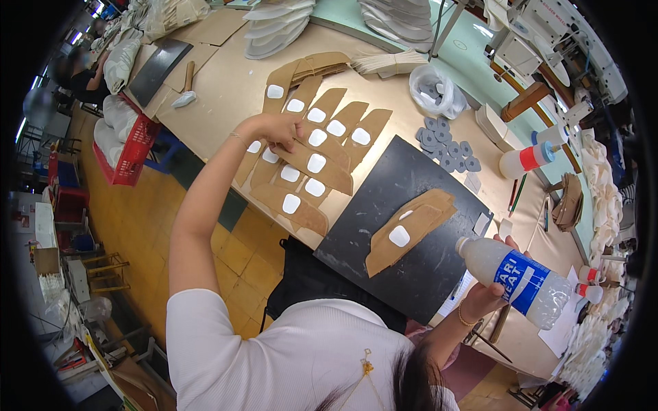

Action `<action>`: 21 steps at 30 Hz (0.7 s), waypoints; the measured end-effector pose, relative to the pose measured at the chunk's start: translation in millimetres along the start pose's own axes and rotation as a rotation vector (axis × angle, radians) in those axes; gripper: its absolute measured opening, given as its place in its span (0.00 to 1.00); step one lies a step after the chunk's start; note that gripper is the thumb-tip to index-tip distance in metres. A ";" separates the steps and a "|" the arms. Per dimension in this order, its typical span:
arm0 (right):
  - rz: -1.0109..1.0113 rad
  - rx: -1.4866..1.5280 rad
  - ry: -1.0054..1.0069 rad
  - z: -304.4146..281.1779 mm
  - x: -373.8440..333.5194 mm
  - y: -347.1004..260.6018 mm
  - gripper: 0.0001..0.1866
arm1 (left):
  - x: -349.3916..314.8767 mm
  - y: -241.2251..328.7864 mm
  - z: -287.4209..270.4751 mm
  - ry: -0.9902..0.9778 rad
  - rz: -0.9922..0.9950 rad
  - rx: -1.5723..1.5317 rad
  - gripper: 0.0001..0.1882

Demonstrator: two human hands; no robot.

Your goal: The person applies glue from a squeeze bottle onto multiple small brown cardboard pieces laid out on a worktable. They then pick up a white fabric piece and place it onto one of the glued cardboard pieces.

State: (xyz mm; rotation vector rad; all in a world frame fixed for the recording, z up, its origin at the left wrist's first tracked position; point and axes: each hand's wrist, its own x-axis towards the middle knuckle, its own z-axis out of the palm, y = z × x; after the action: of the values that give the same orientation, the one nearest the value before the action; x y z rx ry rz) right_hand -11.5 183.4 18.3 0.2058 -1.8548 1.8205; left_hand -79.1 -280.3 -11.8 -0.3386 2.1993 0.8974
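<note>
My left hand (276, 131) reaches over rows of flat brown cut pieces, its fingers closed at the end of one brown piece (336, 176) that overlaps its neighbours. Each piece in the rows bears a white rounded patch (291, 203). My right hand (483, 299) is wrapped round a clear plastic bottle (548, 301) with a blue label and whitish contents, tilted over the table's right side. Between my hands, a small stack of brown pieces (411, 222) lies on a black board (370, 185); two white patches show on it.
Grey tabs (449, 147) lie beyond the board, near a plastic bag (436, 91). A red-banded bottle (526, 161) stands at the right, close to pencils (517, 195) and a sewing machine (548, 41). White stacked pieces (277, 27) stand at the back. A red crate (133, 154) sits left.
</note>
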 end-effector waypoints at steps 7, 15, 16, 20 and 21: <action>0.037 0.113 0.058 0.0 0.0 2.8 0.51 | -33.0 21.2 22.4 0.563 0.149 0.450 0.14; 0.032 0.170 0.004 5.1 -1.9 -2.3 0.51 | -55.5 111.4 178.0 0.223 0.583 -0.159 0.09; 0.029 0.124 0.005 3.8 -1.7 -4.0 0.51 | -54.9 115.6 191.8 0.235 0.566 -0.187 0.10; 0.043 0.085 0.012 -3.0 -2.1 -8.6 0.50 | -50.3 123.4 226.2 0.409 0.516 -0.167 0.15; 0.042 0.091 0.012 -4.1 -2.6 -8.5 0.50 | -49.6 123.4 231.3 0.452 0.504 -0.120 0.16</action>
State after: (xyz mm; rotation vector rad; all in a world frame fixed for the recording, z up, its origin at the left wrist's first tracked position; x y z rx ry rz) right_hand -4.3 186.0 24.3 0.1898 -1.7826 1.9321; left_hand 18.9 -32.7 -29.1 -0.0337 2.7169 1.3300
